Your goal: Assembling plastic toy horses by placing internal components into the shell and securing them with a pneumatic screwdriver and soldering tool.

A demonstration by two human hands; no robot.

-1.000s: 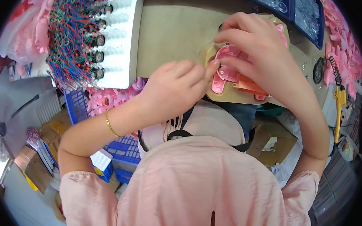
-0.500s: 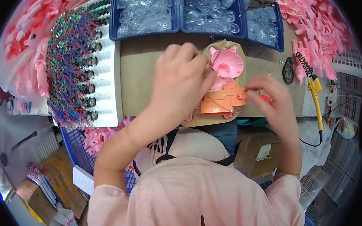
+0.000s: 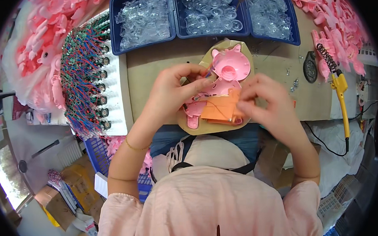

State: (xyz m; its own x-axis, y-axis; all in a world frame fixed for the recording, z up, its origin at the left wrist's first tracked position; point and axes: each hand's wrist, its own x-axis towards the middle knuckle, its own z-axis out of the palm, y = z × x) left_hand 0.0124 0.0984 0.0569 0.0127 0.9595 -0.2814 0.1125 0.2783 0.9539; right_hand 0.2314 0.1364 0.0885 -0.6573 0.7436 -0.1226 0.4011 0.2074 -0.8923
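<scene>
pink toy shell (image 3: 230, 72) lies open on tan board (image 3: 216, 128), on table (image 3: 151, 69). orange box (image 3: 216, 111) sits across its low part. looks part done: wires (image 3: 205, 94) loose, shell not shut. left hand (image 3: 175, 85) curled by wires, right hand (image 3: 263, 99) curled at orange box edge; cannot tell if either grips.

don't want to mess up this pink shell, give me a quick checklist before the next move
1. Pink shell hollow side up on the tan board: ok
2. Orange piece free of wires: not ok, a thin wire crosses it
3. Left grip holding securely: cannot tell, contact unclear
4. Right grip holding the orange piece: cannot tell, blurred
5. Yellow-handled tool clear of both grips: ok
</scene>
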